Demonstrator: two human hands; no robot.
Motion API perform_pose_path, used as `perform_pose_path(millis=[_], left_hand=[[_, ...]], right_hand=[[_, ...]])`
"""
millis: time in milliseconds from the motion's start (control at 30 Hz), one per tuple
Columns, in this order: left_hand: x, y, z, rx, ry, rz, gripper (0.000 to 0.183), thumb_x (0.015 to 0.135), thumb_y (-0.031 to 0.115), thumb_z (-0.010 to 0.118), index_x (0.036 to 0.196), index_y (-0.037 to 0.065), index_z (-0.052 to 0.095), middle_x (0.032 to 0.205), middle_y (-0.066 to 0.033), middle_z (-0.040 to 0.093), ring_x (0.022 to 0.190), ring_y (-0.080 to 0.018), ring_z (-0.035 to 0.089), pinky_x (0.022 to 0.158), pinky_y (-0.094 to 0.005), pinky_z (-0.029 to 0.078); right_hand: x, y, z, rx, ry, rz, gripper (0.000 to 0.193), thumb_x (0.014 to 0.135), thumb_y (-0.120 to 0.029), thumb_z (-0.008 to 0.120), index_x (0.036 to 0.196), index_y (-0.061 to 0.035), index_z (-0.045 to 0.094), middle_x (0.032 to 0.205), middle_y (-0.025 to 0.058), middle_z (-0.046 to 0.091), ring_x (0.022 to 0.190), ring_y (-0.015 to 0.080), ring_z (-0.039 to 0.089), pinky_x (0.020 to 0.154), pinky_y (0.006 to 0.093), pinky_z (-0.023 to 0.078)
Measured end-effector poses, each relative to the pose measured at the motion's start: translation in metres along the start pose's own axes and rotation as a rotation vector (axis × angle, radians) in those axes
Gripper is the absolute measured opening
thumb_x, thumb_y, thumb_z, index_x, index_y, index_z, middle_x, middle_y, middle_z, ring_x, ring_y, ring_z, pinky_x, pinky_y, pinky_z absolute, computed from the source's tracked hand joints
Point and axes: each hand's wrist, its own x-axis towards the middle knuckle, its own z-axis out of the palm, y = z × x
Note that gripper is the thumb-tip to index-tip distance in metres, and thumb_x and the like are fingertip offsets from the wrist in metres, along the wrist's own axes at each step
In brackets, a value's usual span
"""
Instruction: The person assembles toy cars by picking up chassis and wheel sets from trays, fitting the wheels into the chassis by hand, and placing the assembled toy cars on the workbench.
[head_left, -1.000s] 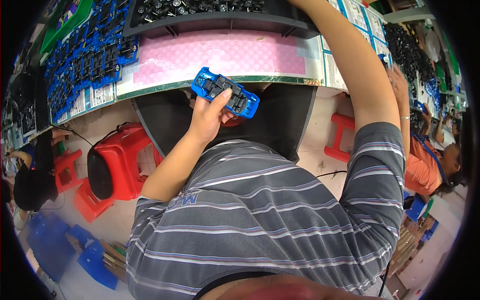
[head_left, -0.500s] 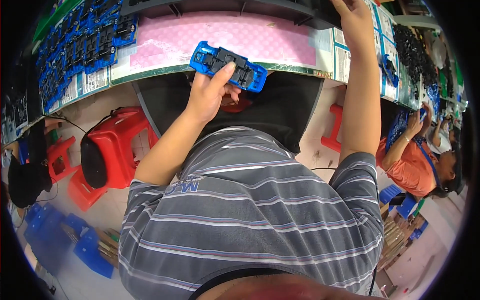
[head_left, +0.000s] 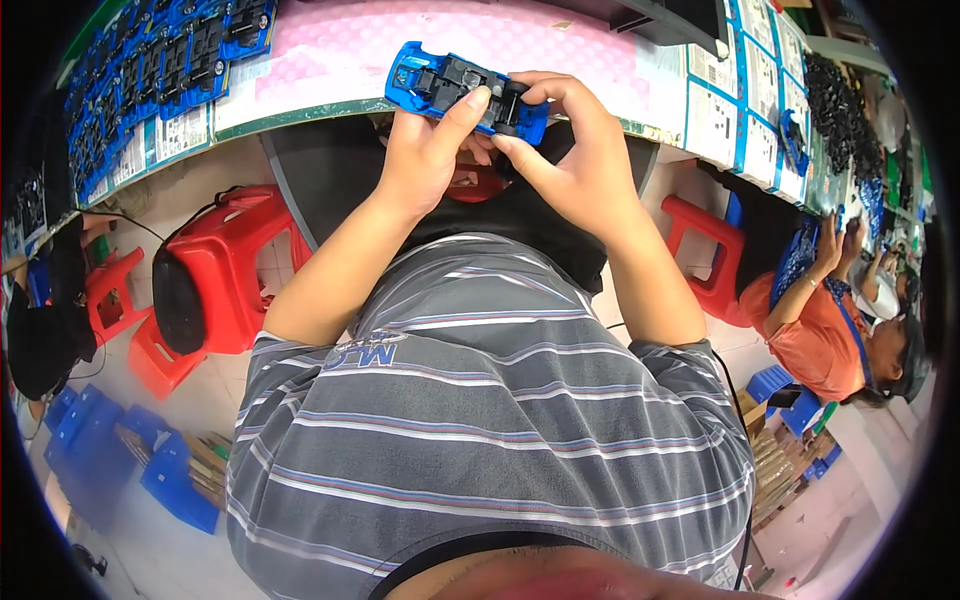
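A blue toy car [head_left: 418,80] is held upside down above the table's near edge, its black chassis facing up. My left hand [head_left: 428,155] is closed round its middle, the thumb pressed on the chassis and the other fingers mostly hidden beneath. At the car's right end, my right hand [head_left: 585,165] has its forefinger and thumb on opposite sides. Between them shows a pair of black wheels [head_left: 507,127], one close to each fingertip. Any axle joining the wheels is hard to make out.
Rows of similar blue cars [head_left: 185,65] lie upside down at the left of the table. Pink bubbled sheet [head_left: 330,55] covers its middle; a dark bin [head_left: 670,22] stands at the back. Black parts [head_left: 838,115] are heaped at right, near a person in orange [head_left: 815,335]. Red stools [head_left: 225,265] stand below.
My right hand has come down from the dark bin at the back to the car's right end, where black wheels now show. The left hand still holds the car, slightly farther up.
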Motion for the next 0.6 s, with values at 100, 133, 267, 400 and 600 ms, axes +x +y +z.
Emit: perform_pose_path(millis=[100, 133, 267, 400, 600], left_hand=[[0.000, 0.000, -0.004, -0.005, 0.003, -0.006, 0.027, 0.094, 0.025, 0.067, 0.107, 0.003, 0.058, 0.089, -0.0066, 0.066, 0.070, -0.0118, 0.064, 0.057, -0.0235, 0.053], [-0.006, -0.001, -0.006, -0.007, 0.027, -0.036, 0.027, 0.094, 0.024, 0.066, 0.107, 0.003, 0.058, 0.089, -0.0067, 0.066, 0.070, -0.0121, 0.064, 0.057, -0.0237, 0.053], [-0.012, 0.002, -0.013, -0.019, 0.054, -0.040, 0.026, 0.094, 0.023, 0.066, 0.108, 0.002, 0.058, 0.090, -0.0072, 0.066, 0.071, -0.0133, 0.064, 0.057, -0.0246, 0.053], [-0.011, -0.001, -0.010, -0.041, 0.040, -0.041, 0.026, 0.094, 0.022, 0.065, 0.109, 0.002, 0.058, 0.091, -0.0077, 0.066, 0.072, -0.0139, 0.064, 0.056, -0.0251, 0.052], [-0.017, 0.000, -0.009, 0.001, 0.019, -0.021, 0.023, 0.097, 0.015, 0.057, 0.116, 0.004, 0.052, 0.098, -0.0093, 0.063, 0.073, -0.0196, 0.062, 0.056, -0.0297, 0.049]], right_hand=[[0.005, 0.000, -0.002, 0.014, -0.002, 0.019, 0.040, 0.074, -0.009, 0.081, 0.105, -0.0029, 0.057, 0.120, 0.0139, 0.065, 0.105, 0.0251, 0.064, 0.089, 0.0341, 0.049], [0.009, -0.001, -0.007, 0.013, 0.005, -0.030, 0.042, 0.072, -0.013, 0.083, 0.105, -0.0026, 0.058, 0.116, 0.0146, 0.065, 0.103, 0.0272, 0.064, 0.087, 0.0354, 0.050], [0.059, 0.010, -0.063, -0.152, 0.213, -0.105, 0.027, 0.079, -0.016, 0.080, 0.099, -0.0019, 0.068, 0.110, 0.0109, 0.069, 0.090, 0.0169, 0.066, 0.080, 0.0287, 0.052], [0.128, 0.021, -0.112, -0.559, 0.048, 0.179, 0.025, 0.075, -0.008, 0.077, 0.096, 0.0019, 0.068, 0.085, 0.0162, 0.069, 0.075, 0.0273, 0.066, 0.071, 0.0360, 0.053], [0.168, 0.084, -0.122, -0.696, -0.470, 0.402, 0.031, 0.073, -0.019, 0.080, 0.098, -0.0020, 0.073, 0.092, 0.0200, 0.071, 0.086, 0.0333, 0.068, 0.076, 0.0399, 0.052]])
